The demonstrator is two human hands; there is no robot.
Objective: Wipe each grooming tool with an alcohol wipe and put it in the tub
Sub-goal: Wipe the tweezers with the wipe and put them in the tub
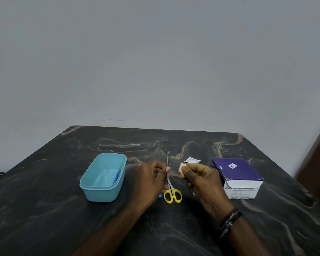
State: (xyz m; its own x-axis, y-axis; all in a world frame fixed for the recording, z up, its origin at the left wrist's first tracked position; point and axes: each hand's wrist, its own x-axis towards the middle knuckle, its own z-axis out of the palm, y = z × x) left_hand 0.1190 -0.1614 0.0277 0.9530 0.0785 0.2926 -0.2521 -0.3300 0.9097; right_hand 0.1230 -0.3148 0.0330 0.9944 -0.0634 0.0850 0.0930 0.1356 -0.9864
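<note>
Both forearms reach in over the desk (44, 209): left hand (151, 179) pinches a thin metal tool (167, 161) upright, right hand (201, 179) grips a white alcohol wipe (182, 167). One blue item (116, 177) already lies in the teal tub (92, 190); yellow-handled scissors (172, 194) wait unwiped near the hands.

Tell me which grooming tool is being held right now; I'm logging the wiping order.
The thin metal tool pinched upright in the left hand. The yellow scissors lie on the table; a blue tool lies in the tub.
</note>
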